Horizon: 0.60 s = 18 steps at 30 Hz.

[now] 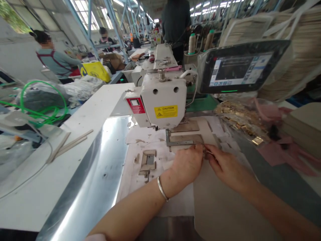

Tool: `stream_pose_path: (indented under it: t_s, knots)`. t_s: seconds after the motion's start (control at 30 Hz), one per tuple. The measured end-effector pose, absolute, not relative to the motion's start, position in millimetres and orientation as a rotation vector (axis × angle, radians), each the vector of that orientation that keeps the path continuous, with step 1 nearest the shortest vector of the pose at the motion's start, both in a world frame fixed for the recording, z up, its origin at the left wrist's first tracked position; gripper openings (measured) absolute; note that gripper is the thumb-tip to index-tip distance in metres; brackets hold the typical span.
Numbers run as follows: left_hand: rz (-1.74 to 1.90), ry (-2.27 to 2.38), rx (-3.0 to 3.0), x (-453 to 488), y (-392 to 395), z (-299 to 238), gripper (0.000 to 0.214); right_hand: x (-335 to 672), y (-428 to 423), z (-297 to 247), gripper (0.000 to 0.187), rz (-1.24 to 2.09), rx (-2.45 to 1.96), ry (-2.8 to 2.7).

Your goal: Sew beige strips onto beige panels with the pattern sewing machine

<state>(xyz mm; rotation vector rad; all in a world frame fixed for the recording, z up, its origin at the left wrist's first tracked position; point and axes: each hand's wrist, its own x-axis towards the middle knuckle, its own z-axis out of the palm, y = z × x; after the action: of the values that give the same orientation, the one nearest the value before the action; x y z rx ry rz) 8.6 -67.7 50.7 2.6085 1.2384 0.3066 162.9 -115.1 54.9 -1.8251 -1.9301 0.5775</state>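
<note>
My left hand, with a silver bangle at its wrist, has its fingers curled together at the end of the metal clamp frame. What lies in these fingers is hidden. Close beside it, my right hand pinches a small shiny metal piece, too small to name surely. Below both hands a large beige panel reaches toward me, its far end near the clamp. Just beyond stands the white sewing machine head with a yellow caution label.
A control screen stands at the right, with bagged gold metal fittings below it. Pale strips lie on the white table at the left. Thread cones stand behind. Other people are farther back.
</note>
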Motion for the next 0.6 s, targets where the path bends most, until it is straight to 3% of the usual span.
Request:
stream_pose_path:
  t_s: [0.2, 0.3, 0.43, 0.6]
  knots:
    - [0.489, 1.026, 2.826, 19, -39, 38, 0.021, 181, -70, 54, 0.019, 0.934, -1.818, -1.648]
    - [0.586, 1.028, 2.938, 20, -22, 22, 0.038, 196, -37, 55, 0.03, 1.205, -1.904, -1.465]
    - [0.427, 1.246, 2.9, 16, -8, 5, 0.063, 206, -4, 57, 0.05, 1.302, -1.987, -1.383]
    - [0.411, 1.266, 2.886, 10, 0, 2, 0.069, 210, 15, 47, 0.043, 1.3, -2.08, -1.371]
